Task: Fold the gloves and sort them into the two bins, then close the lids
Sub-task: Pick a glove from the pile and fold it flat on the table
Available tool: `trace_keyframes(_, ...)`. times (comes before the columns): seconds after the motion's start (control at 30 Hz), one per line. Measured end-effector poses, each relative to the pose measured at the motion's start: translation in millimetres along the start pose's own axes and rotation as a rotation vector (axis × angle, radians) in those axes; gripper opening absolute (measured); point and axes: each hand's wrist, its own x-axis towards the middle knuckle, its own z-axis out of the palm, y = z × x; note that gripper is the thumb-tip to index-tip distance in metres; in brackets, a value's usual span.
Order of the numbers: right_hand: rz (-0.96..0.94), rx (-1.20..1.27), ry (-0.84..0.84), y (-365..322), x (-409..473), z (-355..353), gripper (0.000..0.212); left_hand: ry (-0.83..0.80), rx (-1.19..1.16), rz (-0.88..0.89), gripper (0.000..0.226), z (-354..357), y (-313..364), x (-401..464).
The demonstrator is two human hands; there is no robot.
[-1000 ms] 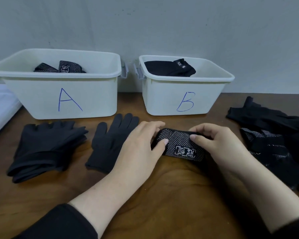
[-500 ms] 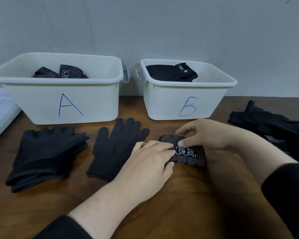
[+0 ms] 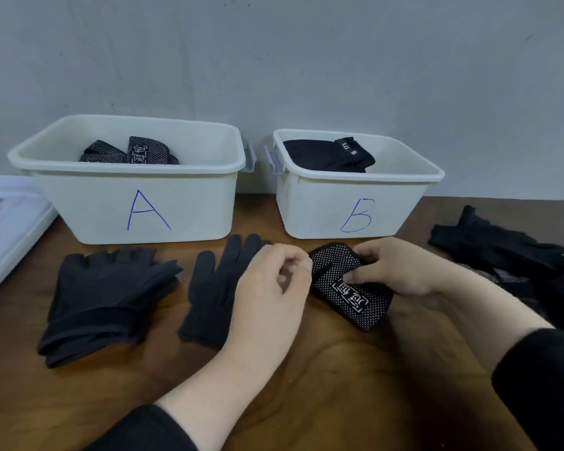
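A folded black dotted glove [image 3: 350,297] with a white logo sits tilted in front of bin B [image 3: 310,209]. My right hand [image 3: 401,268] grips it from the right, thumb on top. My left hand [image 3: 267,294] has curled fingers, and its thumb and forefinger pinch the glove's left edge. Bin A [image 3: 92,209] holds folded dotted gloves [image 3: 134,151]. Plain black folded gloves [image 3: 326,154] lie in bin B. Both bins stand without lids.
A plain black glove [image 3: 214,288] lies flat left of my left hand, beside a stack of black gloves [image 3: 108,294]. A pile of unfolded gloves [image 3: 502,252] lies at the right. A white lid [image 3: 4,222] rests at the far left.
The glove has been folded shorter and tilted up. My right hand slid onto it and took hold, while my left hand lifted off its top and curled at its left edge.
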Motion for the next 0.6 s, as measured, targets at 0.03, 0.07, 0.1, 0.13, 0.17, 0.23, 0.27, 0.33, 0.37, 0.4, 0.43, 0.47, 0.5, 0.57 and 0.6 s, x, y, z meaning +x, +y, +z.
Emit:
trace_keyframes(0.03, 0.0, 0.115, 0.047, 4, -3, 1, 0.018, 0.054, -0.099, -0.093, 0.007, 0, 3, 1)
trace_keyframes(0.07, -0.002, 0.221, 0.087, 6, -5, 2, 0.017, 0.091, -0.194, -0.194, 0.01, 0, 5, 1)
trace_keyframes(0.1, -0.004, 0.307, 0.115, 5, -9, 4, 0.016, 0.116, -0.286, -0.287, 0.013, 2, 6, 0)
trace_keyframes(0.13, -0.009, 0.377, 0.135, 2, -12, 7, 0.015, 0.128, -0.377, -0.37, 0.016, 4, 5, -2)
trace_keyframes(0.17, -0.018, 0.433, 0.147, -3, -16, 10, 0.016, 0.124, -0.477, -0.445, 0.019, 6, 6, -4)
trace_keyframes(0.23, -0.055, 0.521, 0.158, -12, -22, 17, 0.02, 0.063, -0.68, -0.576, 0.023, 7, 12, -6)
trace_keyframes(0.27, -0.074, 0.561, 0.165, -18, -25, 20, 0.022, 0.012, -0.765, -0.619, 0.022, 7, 17, -7)
trace_keyframes(0.33, -0.098, 0.59, 0.19, -30, -32, 27, 0.026, -0.08, -0.872, -0.662, 0.02, 3, 26, -7)
trace_keyframes(0.37, -0.112, 0.581, 0.194, -34, -35, 29, 0.027, -0.113, -0.896, -0.667, 0.021, 0, 30, -6)
trace_keyframes(0.4, -0.119, 0.581, 0.193, -39, -38, 30, 0.028, -0.135, -0.908, -0.666, 0.02, -2, 32, -4)
trace_keyframes(0.43, -0.115, 0.594, 0.191, -42, -40, 31, 0.029, -0.148, -0.913, -0.666, 0.02, -4, 34, -3)
trace_keyframes(0.47, -0.103, 0.62, 0.182, -45, -43, 32, 0.031, -0.153, -0.918, -0.672, 0.019, -6, 34, -1)
trace_keyframes(0.5, -0.091, 0.644, 0.161, -47, -45, 32, 0.033, -0.158, -0.92, -0.675, 0.018, -9, 35, 0)
trace_keyframes(0.57, -0.054, 0.698, 0.096, -51, -52, 31, 0.034, -0.178, -0.896, -0.665, 0.017, -13, 36, 3)
trace_keyframes(0.6, -0.032, 0.747, 0.062, -54, -55, 31, 0.033, -0.195, -0.881, -0.654, 0.016, -15, 37, 4)
